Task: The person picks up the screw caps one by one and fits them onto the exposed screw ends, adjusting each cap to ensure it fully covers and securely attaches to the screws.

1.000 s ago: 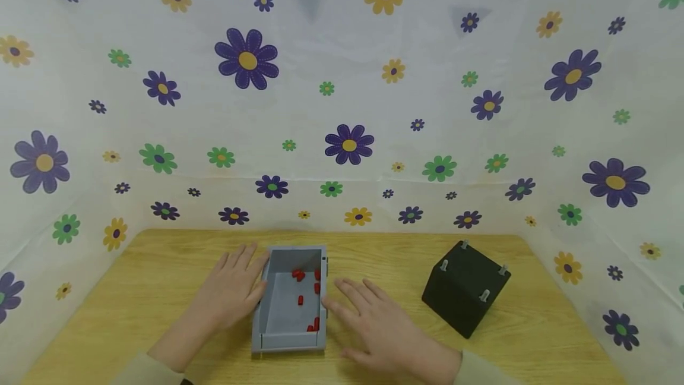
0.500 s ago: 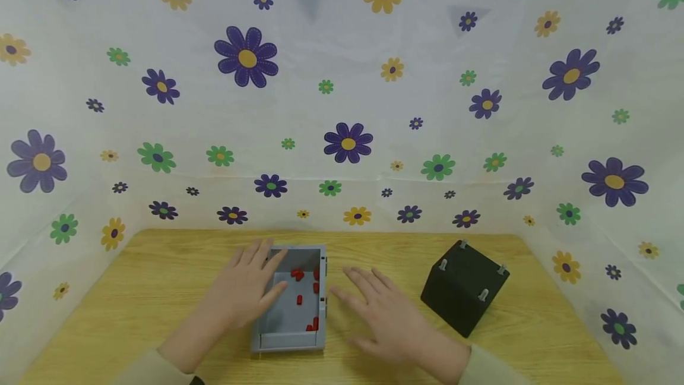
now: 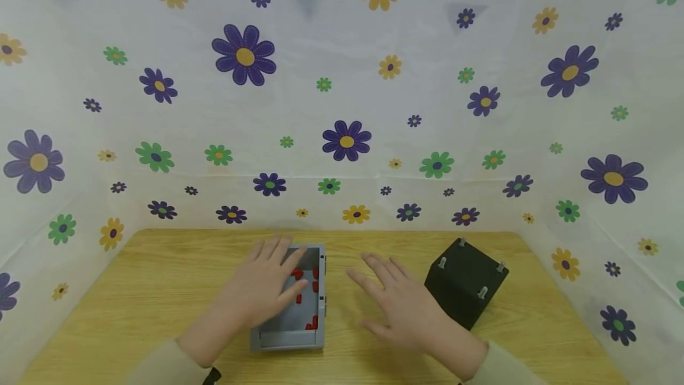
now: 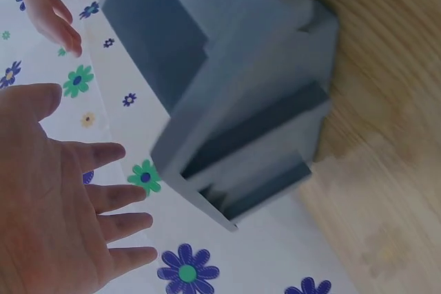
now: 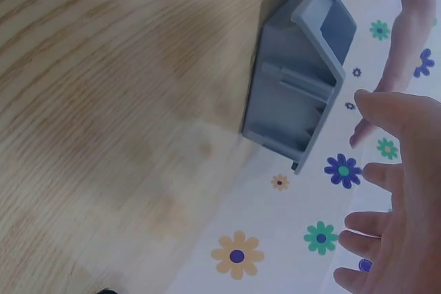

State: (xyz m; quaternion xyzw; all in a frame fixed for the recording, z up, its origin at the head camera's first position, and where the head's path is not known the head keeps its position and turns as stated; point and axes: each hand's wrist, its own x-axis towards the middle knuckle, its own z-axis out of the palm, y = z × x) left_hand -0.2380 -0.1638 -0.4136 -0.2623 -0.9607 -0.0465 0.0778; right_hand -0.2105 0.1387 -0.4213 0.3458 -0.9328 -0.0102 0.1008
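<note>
A grey plastic bin (image 3: pixel 288 340) stands on the table left of centre, with several small red pieces (image 3: pixel 298 299) lying on its floor. My left hand (image 3: pixel 262 290), fingers spread, hovers over the bin's left side and hides part of it in the head view. Seen from the left wrist, that hand is apart from the bin's ribbed outer wall (image 4: pixel 255 129). To the right of the bin, my right hand (image 3: pixel 406 308) is held above the table with its fingers extended. Nothing is in either hand.
At the right of the table (image 3: pixel 181 266) sits a black box (image 3: pixel 470 278) with small clear pegs at the corners of its upper face. A white flower-printed cloth (image 3: pixel 299 106) encloses the back and sides.
My left hand has shifted right from the bin's left edge to over the bin. The right hand has drawn away to the right, toward the black box. The bin has stayed put.
</note>
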